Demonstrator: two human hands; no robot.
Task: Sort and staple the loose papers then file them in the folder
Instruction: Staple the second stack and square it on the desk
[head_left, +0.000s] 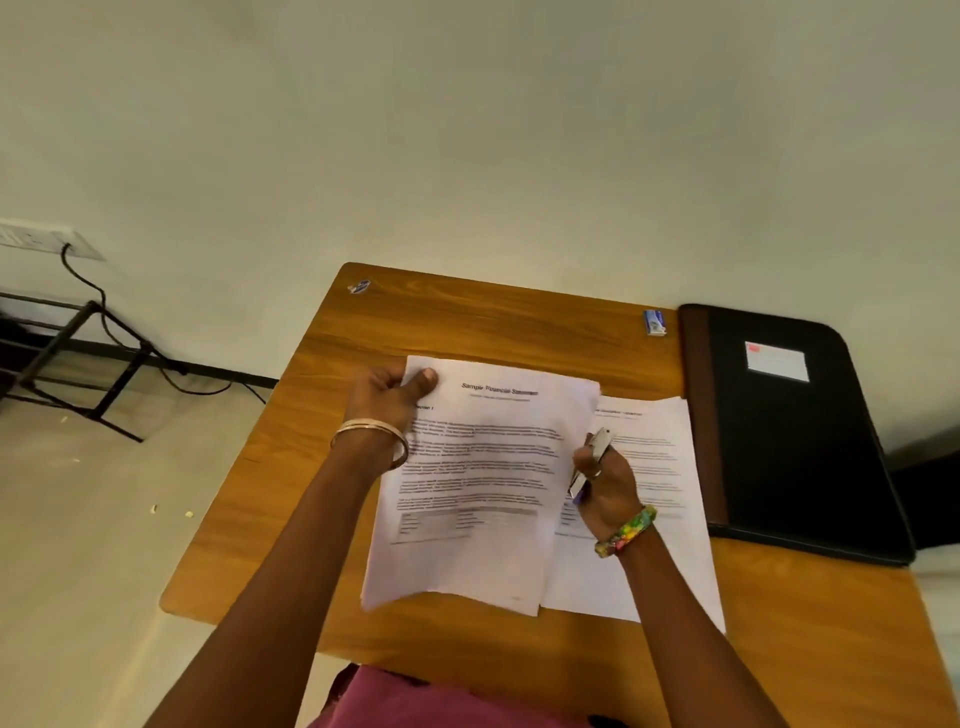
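Note:
My left hand pinches the top left corner of a set of printed papers, thumb on top, lifting that corner off the wooden desk. My right hand grips a silver stapler over the right edge of that set. A second printed sheet lies flat on the desk under my right hand. The black folder lies closed at the right of the desk, with a white label on its cover.
A small blue box of staples lies near the desk's far edge, left of the folder. A small sticker marks the far left corner. A black metal frame and a cable stand on the floor at the left, by the wall.

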